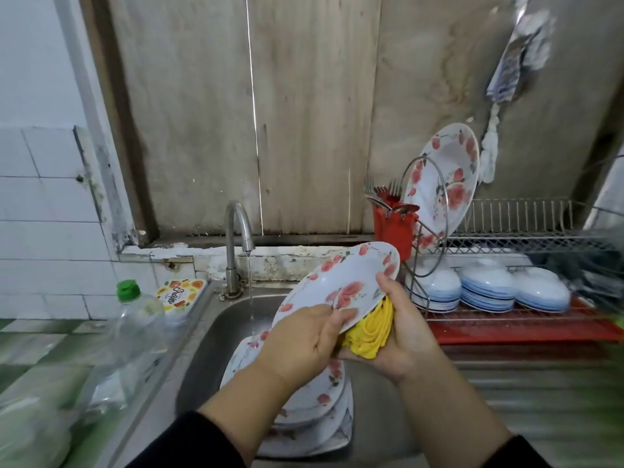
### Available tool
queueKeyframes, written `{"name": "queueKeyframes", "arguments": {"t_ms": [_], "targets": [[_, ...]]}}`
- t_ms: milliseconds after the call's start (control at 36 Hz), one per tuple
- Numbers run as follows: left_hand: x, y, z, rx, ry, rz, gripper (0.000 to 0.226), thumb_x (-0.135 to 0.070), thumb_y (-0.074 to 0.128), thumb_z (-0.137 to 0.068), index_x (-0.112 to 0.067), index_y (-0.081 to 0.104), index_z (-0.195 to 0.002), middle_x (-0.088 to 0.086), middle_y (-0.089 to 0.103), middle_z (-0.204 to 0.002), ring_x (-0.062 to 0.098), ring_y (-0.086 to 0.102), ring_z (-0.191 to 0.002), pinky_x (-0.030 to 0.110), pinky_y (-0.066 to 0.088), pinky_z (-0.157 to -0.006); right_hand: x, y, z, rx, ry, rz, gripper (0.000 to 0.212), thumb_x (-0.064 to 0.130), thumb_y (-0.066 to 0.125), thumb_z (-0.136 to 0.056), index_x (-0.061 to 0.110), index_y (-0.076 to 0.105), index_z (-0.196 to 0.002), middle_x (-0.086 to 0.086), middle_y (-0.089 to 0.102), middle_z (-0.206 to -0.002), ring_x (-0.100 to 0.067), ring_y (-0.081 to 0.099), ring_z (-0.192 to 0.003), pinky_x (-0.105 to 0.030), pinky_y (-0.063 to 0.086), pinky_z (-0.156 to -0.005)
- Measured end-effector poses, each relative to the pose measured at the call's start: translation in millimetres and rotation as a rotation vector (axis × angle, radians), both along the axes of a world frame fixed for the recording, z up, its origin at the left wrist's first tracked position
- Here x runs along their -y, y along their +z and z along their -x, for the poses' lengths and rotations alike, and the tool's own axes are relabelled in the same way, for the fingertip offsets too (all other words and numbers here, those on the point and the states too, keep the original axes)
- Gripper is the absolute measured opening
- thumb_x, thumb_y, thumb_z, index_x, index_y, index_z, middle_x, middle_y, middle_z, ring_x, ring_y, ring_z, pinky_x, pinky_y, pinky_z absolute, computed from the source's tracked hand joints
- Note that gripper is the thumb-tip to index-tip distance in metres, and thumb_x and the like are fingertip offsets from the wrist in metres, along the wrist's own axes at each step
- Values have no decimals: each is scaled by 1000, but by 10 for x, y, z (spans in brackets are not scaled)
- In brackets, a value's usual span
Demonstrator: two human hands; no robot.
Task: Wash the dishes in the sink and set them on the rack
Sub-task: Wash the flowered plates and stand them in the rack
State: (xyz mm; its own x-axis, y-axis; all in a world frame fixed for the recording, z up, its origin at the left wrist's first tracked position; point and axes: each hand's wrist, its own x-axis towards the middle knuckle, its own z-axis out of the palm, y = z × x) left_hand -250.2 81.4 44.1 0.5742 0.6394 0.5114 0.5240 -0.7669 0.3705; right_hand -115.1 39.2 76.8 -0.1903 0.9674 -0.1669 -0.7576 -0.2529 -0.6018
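Left hand [305, 339] grips floral plate [337, 285]; right hand [401, 336] apparently presses yellow sponge [369, 332] beneath.

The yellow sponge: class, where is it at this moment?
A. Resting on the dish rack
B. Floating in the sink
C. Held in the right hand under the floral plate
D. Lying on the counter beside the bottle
C: the yellow sponge sits in the right hand, pressed beneath the floral plate that the left hand grips.

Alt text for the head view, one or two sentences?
Over the sink, the left hand holds a floral plate while the right hand presses a yellow sponge beneath it. Faucet running; rack at right.
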Motion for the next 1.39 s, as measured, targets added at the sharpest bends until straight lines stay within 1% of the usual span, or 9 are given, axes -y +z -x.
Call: {"name": "queueKeyframes", "arguments": {"t_ms": [83,167,278,333,444,639,778,1028,1389], "targets": [[53,-82,59,157,2,-71,77,-66,5,-91,-29,66,-118,-8,61,-86,7,54,-87,15,35,-75,34,-30,33,-45,-18,-49,60,48,56,-71,10,62,-116,-23,67,-112,-42,64,-100,-65,37,-95],[263,-165,39,720,282,-28,37,-47,26,-98,-35,60,-107,-22,52,-108,3,51,-99,24,41,-87,73,-39,20,-40,-69,-68,62,50,56,-70,12,61,-118,-23,65,-115,-47,55,-112,-71,20,-104],[500,-167,-114,1316,596,972,18,-27,45,-97,-14,57,-102,3,60,-94,18,58,-81,29,47,-68,154,-13,-10,-33,-85,-81,52,53,54,-67,16,66,-102,-22,69,-103,-48,55,-105,-71,15,-106],[543,-126,-175,1319,477,1352,27,-32,45,-97,-11,62,-100,8,62,-99,24,57,-93,31,46,-78,229,-23,-17,-31,-60,-69,58,56,54,-66,17,66,-107,-20,66,-114,-46,55,-112,-67,30,-101],[556,-102,-326,1189,298,1418,20,-32,45,-94,-22,63,-93,-1,55,-115,19,45,-107,37,28,-104,375,-24,-45,-84,-30,-98,68,53,54,-71,14,58,-127,-20,62,-122,-42,55,-116,-50,58,-66],[668,-45,-598,1415,172,1402,21,-18,44,-96,-16,61,-84,-2,54,-74,11,42,-65,21,36,-65,572,-64,-251,-182,-31,-235,97,37,94,-40,6,61,-125,-21,59,-127,-40,58,-114,-58,46,-92],[822,23,-785,1521,-177,1445,40,-28,51,-90,-6,61,-122,17,65,-119,34,59,-114,46,41,-103,780,-74,-372,-213,-32,-317,96,35,91,-53,4,50,-134,-21,54,-133,-37,53,-122,-53,43,-99],[966,174,-1015,1562,-195,1432,34,-29,41,-99,-7,64,-113,20,68,-109,36,64,-98,48,57,-78,1146,40,-755,-98,-149,-352,96,42,89,-54,8,49,-134,-18,57,-132,-34,54,-122,-52,37,-107],[1119,405,-1493,1482,-269,1479,38,-32,42,-100,-9,61,-124,19,64,-120,37,59,-111,49,50,-84,1567,101,-1491,171,-332,-232,120,61,87,-24,19,54,-132,-7,67,-119,-26,58,-111,-54,35,-100]]}}
